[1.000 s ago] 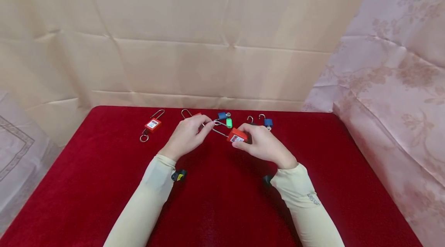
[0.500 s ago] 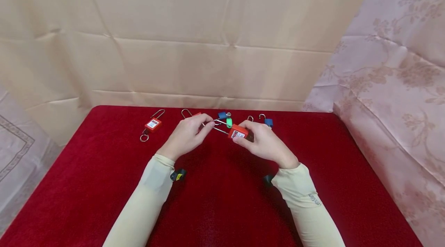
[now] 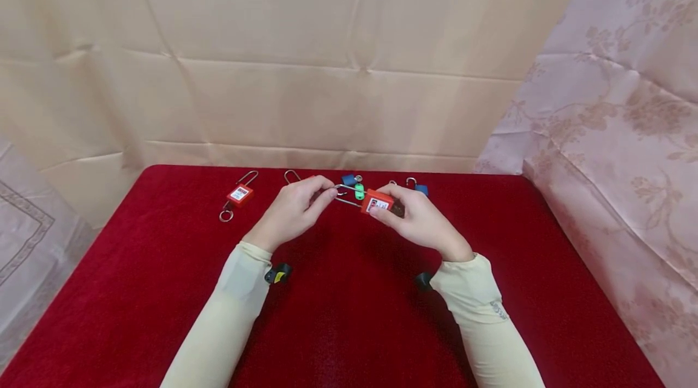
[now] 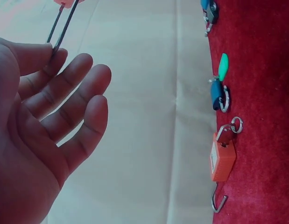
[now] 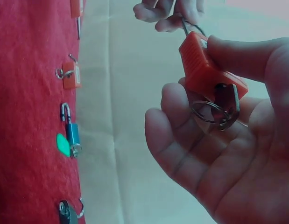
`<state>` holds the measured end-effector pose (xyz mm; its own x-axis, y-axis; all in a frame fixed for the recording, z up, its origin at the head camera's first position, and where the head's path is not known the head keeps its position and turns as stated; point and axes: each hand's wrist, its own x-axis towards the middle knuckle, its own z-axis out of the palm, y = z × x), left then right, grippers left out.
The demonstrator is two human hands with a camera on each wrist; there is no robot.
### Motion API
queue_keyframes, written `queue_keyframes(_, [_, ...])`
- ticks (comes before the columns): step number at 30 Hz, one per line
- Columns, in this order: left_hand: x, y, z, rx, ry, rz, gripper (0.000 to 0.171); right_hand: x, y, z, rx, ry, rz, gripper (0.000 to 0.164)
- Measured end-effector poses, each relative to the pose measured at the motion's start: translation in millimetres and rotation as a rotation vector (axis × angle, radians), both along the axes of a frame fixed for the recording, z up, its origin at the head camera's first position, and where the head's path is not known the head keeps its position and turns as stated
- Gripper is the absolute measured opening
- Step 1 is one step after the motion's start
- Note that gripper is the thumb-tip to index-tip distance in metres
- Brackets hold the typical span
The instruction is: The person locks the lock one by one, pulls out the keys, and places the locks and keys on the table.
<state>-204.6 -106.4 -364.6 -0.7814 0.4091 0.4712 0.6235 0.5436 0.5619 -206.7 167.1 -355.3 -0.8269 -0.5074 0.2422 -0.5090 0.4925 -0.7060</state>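
Observation:
A red padlock [image 3: 376, 200] with a long shackle hangs over the back part of the table, between both hands. My right hand [image 3: 422, 221] grips its body, thumb on the white label and fingers beneath. My left hand [image 3: 294, 209] pinches the shackle's bent end between thumb and index finger, its other fingers loosely bent. In the right wrist view, a key [image 5: 233, 105] with a split ring [image 5: 202, 111] sits in the bottom of the padlock, above the palm. Both bars of the shackle reach from the body towards the left fingertips.
Along the red table's back edge lie a red padlock [image 3: 240, 194] with open shackle, another red padlock [image 4: 222, 161] partly behind my left hand, a blue padlock [image 5: 73, 134] with a green tag [image 3: 359, 192], a dark padlock [image 5: 67, 213], and a blue padlock [image 3: 421, 189] at right.
My right hand has risen slightly and rolled the padlock, so its label faces upward more and both shackle bars show apart. My left hand keeps its pinch, nearly still.

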Motion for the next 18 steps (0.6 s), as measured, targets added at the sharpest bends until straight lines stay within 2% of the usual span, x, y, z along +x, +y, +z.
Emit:
queue_keyframes(8, [4.9,2.5,6.5,0.032,0.051,-0.014,0.011,3.9,-0.8,0.7,-0.096,-0.083,0.027,0.030])
queue_keyframes(13, [6.2,3.4,7.9,0.033,0.071,-0.011,0.011,4.3,-1.7,1.0,-0.111,-0.075,0.032,0.031])
queue_keyframes(18, [7.0,6.7,8.5,0.016,0.094,-0.042,0.009,6.4,-1.5,4.6,-0.096,-0.039,0.029,0.033])
